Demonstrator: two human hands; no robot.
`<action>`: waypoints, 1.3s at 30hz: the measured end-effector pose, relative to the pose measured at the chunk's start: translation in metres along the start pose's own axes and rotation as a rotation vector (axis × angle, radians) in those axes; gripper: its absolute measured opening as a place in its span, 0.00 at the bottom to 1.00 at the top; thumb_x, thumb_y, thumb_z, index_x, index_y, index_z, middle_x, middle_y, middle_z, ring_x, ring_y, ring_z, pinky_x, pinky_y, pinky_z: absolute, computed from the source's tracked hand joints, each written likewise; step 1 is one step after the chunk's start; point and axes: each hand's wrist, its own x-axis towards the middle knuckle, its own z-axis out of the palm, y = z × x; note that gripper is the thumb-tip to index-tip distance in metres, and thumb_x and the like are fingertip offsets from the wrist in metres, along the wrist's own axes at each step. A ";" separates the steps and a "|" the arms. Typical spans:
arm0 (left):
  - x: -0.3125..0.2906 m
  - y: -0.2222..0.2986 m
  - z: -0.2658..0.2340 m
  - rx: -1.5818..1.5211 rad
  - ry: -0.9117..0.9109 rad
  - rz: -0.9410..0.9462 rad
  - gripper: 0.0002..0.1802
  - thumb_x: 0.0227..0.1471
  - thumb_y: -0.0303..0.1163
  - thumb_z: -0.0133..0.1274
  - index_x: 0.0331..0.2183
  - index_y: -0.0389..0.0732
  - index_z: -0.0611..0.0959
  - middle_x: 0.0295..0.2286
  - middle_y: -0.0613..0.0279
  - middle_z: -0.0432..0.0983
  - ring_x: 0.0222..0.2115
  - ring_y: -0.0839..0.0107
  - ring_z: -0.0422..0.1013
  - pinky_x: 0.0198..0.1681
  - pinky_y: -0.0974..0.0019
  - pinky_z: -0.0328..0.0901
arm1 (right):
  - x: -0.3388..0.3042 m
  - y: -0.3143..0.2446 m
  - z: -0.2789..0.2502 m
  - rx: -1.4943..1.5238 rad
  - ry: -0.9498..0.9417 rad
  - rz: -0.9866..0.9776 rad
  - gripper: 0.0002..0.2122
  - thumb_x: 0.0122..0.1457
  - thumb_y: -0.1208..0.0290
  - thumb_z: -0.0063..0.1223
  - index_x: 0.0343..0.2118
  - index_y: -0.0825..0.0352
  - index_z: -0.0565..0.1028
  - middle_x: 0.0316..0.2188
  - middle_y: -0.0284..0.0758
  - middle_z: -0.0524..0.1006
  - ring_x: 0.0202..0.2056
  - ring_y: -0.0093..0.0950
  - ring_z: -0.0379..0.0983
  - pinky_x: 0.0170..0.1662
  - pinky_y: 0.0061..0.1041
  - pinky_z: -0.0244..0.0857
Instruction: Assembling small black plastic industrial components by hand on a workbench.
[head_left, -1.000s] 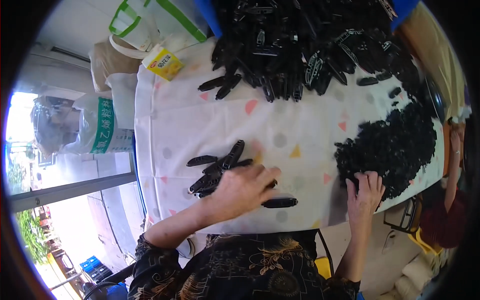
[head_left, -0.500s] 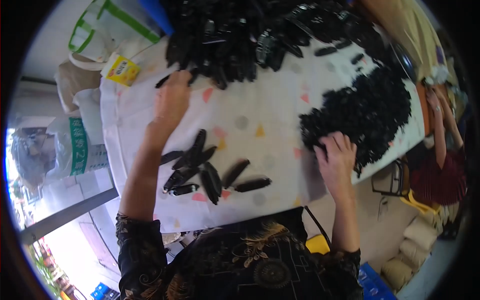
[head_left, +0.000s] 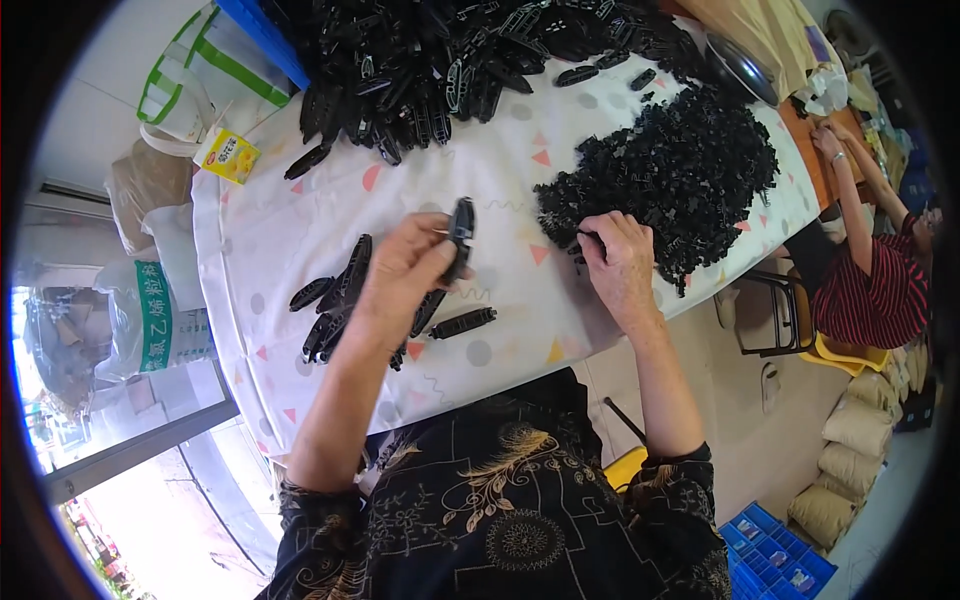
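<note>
My left hand (head_left: 403, 272) is closed on a long black plastic part (head_left: 462, 236), held up over the middle of the table. Below and left of it lies a loose group of the same long parts (head_left: 343, 290), partly hidden by my left forearm. At the near left edge of a heap of small black plastic pieces (head_left: 675, 165) is my right hand (head_left: 620, 258). Its thumb and fingertips are pinched together around a small black piece, mostly hidden. A big pile of long black parts (head_left: 400, 75) covers the table's far side, with one part (head_left: 308, 161) lying apart at its left.
A white patterned cloth covers the table (head_left: 510, 180). Far left are a yellow carton (head_left: 228, 157) and a green-trimmed white bag (head_left: 225, 65). Another person (head_left: 875, 270) works at the right. Stacked sacks (head_left: 858, 425) and a blue crate (head_left: 770, 555) stand on the floor.
My left hand has come from the far pile toward the middle, bringing a long black part. My right hand stays at the heap's edge. The view has shifted a little.
</note>
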 end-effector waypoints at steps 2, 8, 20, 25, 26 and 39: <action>-0.006 -0.008 0.013 -0.203 -0.055 -0.088 0.16 0.58 0.29 0.47 0.48 0.36 0.70 0.34 0.56 0.75 0.31 0.68 0.75 0.31 0.71 0.69 | 0.000 -0.001 -0.001 0.040 0.030 -0.026 0.07 0.47 0.80 0.58 0.30 0.65 0.74 0.28 0.30 0.74 0.31 0.31 0.70 0.36 0.29 0.58; -0.012 -0.014 0.035 -0.392 -0.155 -0.241 0.17 0.59 0.31 0.46 0.49 0.38 0.71 0.35 0.55 0.76 0.32 0.67 0.76 0.31 0.72 0.70 | 0.000 -0.027 -0.031 0.712 -0.108 0.115 0.05 0.50 0.82 0.55 0.29 0.68 0.73 0.29 0.31 0.73 0.31 0.25 0.69 0.34 0.22 0.61; -0.016 -0.018 0.045 0.059 -0.271 -0.204 0.16 0.58 0.30 0.48 0.48 0.37 0.72 0.36 0.63 0.75 0.32 0.74 0.74 0.33 0.74 0.67 | 0.003 -0.053 -0.063 0.257 -0.387 -0.397 0.07 0.43 0.80 0.59 0.27 0.64 0.75 0.30 0.31 0.70 0.36 0.30 0.67 0.40 0.30 0.58; -0.020 -0.019 0.047 0.085 -0.262 -0.239 0.15 0.58 0.30 0.47 0.47 0.36 0.73 0.36 0.62 0.74 0.33 0.73 0.74 0.34 0.74 0.67 | 0.006 -0.056 -0.060 0.240 -0.390 -0.428 0.10 0.42 0.79 0.60 0.30 0.64 0.75 0.32 0.32 0.72 0.36 0.30 0.67 0.41 0.30 0.59; -0.020 -0.022 0.046 0.050 -0.263 -0.246 0.15 0.58 0.30 0.47 0.46 0.37 0.72 0.37 0.61 0.74 0.34 0.73 0.74 0.35 0.73 0.67 | 0.006 -0.055 -0.058 0.255 -0.396 -0.389 0.12 0.41 0.79 0.61 0.32 0.64 0.75 0.34 0.33 0.73 0.35 0.30 0.68 0.41 0.31 0.60; -0.024 -0.026 0.054 0.126 -0.212 -0.039 0.29 0.52 0.15 0.47 0.53 0.37 0.57 0.37 0.57 0.73 0.37 0.74 0.72 0.42 0.69 0.68 | -0.033 -0.059 -0.003 1.465 -0.426 0.560 0.21 0.58 0.77 0.52 0.55 0.71 0.63 0.41 0.33 0.73 0.44 0.21 0.69 0.48 0.23 0.65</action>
